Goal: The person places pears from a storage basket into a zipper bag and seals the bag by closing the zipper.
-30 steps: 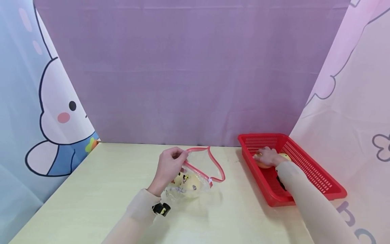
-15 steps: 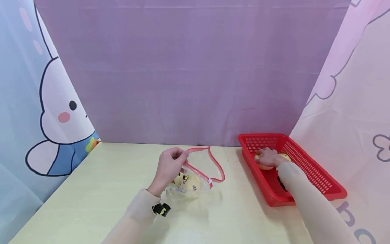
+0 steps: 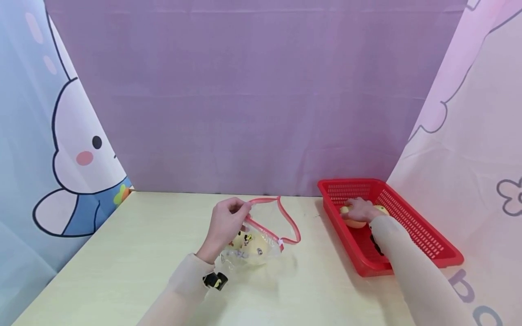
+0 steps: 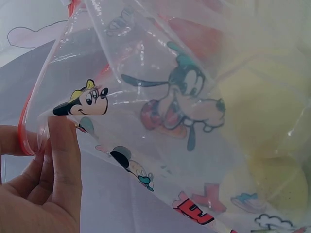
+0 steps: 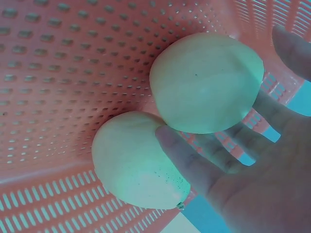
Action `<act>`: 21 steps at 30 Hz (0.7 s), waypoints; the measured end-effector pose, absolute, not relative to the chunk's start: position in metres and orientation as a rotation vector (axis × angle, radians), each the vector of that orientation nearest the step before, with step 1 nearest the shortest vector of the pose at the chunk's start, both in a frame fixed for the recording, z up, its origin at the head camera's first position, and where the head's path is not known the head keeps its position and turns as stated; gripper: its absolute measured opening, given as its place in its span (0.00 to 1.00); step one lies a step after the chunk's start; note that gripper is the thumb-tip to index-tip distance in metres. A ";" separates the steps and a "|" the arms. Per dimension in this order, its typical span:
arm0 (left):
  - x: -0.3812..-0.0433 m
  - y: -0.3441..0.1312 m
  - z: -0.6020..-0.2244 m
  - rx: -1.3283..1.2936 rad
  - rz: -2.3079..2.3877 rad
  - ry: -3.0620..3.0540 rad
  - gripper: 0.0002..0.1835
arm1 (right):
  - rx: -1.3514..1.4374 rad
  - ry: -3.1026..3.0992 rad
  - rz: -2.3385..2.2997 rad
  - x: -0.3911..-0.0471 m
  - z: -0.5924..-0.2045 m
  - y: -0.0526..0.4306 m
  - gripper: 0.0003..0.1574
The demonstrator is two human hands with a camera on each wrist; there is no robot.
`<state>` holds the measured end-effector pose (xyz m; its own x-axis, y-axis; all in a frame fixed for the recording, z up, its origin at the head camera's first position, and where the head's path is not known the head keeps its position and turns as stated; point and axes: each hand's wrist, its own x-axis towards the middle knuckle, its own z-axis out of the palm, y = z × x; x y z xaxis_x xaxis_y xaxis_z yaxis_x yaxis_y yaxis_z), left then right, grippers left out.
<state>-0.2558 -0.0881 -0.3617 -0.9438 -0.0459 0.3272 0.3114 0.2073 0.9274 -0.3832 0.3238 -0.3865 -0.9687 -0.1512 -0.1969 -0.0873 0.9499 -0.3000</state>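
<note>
My left hand pinches the red-trimmed rim of a clear zip bag, its mouth spread wide. Cartoon figures are printed on the plastic. Pale yellow round fruits lie in the bag's bottom. My right hand is down in a red basket, over one of two similar fruits. In the right wrist view, its fingers reach along the underside of the upper fruit, with the thumb apart from it. One fingertip touches the lower fruit beside it.
The basket's slatted wall stands close to the right-hand printed curtain. A purple cloth hangs behind the pale table. Another printed curtain borders the left side.
My right hand shifts very slightly over the fruit in the basket, and a little more of that fruit shows. The left hand and the bag stay in place.
</note>
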 end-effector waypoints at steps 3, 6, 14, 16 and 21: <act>-0.256 -0.089 -0.362 -0.247 -1.802 -2.194 0.09 | -0.166 2.889 -0.455 -0.383 -0.386 0.324 0.55; -0.256 -0.090 -0.361 -0.249 -1.807 -2.187 0.09 | -0.134 2.888 -0.475 -0.384 -0.386 0.325 0.58; -0.256 -0.090 -0.359 -0.244 -1.805 -2.199 0.09 | -0.115 2.843 -0.533 -0.386 -0.384 0.330 0.61; -0.257 -0.089 -0.359 -0.247 -1.806 -2.200 0.09 | -0.123 2.807 -0.567 -0.388 -0.383 0.331 0.61; -0.257 -0.090 -0.359 -0.248 -1.803 -2.204 0.09 | -0.166 2.739 -0.596 -0.393 -0.383 0.332 0.54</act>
